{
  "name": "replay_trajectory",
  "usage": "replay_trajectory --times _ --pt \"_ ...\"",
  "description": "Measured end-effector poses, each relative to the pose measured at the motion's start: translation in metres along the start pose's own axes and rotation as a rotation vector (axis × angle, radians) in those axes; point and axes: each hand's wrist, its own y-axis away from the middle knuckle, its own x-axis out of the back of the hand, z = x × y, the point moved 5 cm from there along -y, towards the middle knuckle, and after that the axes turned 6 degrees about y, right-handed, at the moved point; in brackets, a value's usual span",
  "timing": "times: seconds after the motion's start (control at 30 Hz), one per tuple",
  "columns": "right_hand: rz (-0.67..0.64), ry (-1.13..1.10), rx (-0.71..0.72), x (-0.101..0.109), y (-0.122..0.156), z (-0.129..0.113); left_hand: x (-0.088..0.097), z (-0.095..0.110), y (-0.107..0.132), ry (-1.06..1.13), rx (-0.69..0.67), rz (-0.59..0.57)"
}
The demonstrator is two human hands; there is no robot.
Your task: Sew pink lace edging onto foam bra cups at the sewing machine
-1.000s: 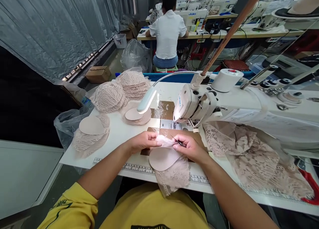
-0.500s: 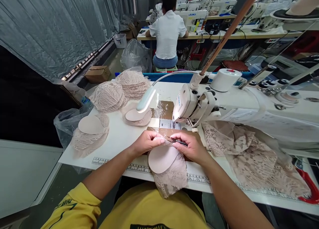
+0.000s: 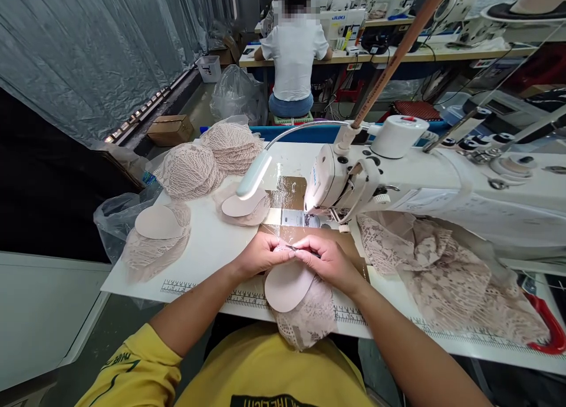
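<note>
A beige foam cup (image 3: 287, 286) with lace fabric (image 3: 309, 321) under it lies at the table's front edge, the lace hanging over the edge. My left hand (image 3: 259, 255) pinches the cup's top edge from the left. My right hand (image 3: 329, 261) is closed around small dark thread snips (image 3: 305, 250), whose tip touches the same edge. The two hands meet just in front of the white sewing machine (image 3: 354, 183) and its needle plate (image 3: 294, 218).
Stacks of lace cups (image 3: 212, 156) and single foam pieces (image 3: 159, 224) sit at the table's left. A heap of lace (image 3: 442, 271) lies under the machine arm on the right, with a red-handled tool (image 3: 546, 324) beyond. A lamp (image 3: 252, 177) hangs over the table. Another person (image 3: 294, 59) sits at a far bench.
Both hands drew closer together over the cup's top edge, and the snips moved left toward my left fingers. The cup and lace shifted slightly.
</note>
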Motion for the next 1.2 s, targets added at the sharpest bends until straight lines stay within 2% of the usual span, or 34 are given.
replay_trajectory --times 0.1,0.2,0.27,0.33,0.37,0.43,0.47,0.53,0.63,0.73,0.8,0.87,1.0,1.1,1.2 --pt "0.107 -0.037 -0.034 0.007 0.0 0.011 -0.001 0.004 0.001 -0.046 -0.03 -0.024" --pt "0.19 -0.048 -0.069 0.013 0.004 0.022 0.003 0.019 0.009 -0.289 -0.071 -0.029" --pt "0.231 0.076 -0.033 0.014 0.007 0.02 0.013 0.037 0.015 -0.559 -0.158 0.059" --pt "0.232 0.283 0.102 0.009 0.01 0.007 0.028 0.058 0.016 -0.776 -0.277 0.211" --pt "0.194 0.383 0.192 0.002 0.011 -0.001 0.037 0.067 0.013 -0.845 -0.326 0.29" --pt "0.037 0.558 0.351 -0.016 0.012 -0.014 0.057 0.078 0.0 -0.943 -0.354 0.416" --pt "-0.061 0.632 0.389 -0.025 0.013 -0.017 0.067 0.08 -0.009 -0.988 -0.318 0.464" --pt "-0.215 0.746 0.381 -0.034 0.013 -0.017 0.086 0.074 -0.027 -1.039 -0.136 0.471" --pt "-0.266 0.824 0.225 -0.021 0.013 -0.009 0.1 0.064 -0.041 -1.028 0.041 0.407" --pt "-0.254 0.813 -0.011 0.005 0.017 -0.001 0.097 0.058 -0.035 -0.983 0.064 0.343" --pt "-0.237 0.681 -0.092 0.017 0.017 0.0 0.091 0.054 -0.027 -0.93 0.066 0.302" --pt "-0.16 0.469 -0.111 0.023 0.013 -0.001 0.085 0.052 -0.021 -0.867 0.058 0.263" --pt "0.009 0.164 -0.155 0.017 -0.008 0.011 0.073 0.045 -0.015 -0.627 -0.002 0.102" --pt "0.066 0.116 -0.208 0.005 -0.025 0.022 0.064 0.041 -0.014 -0.403 -0.054 -0.046" --pt "0.087 0.098 -0.205 -0.002 -0.034 0.021 0.062 0.039 -0.014 -0.354 -0.059 -0.09"
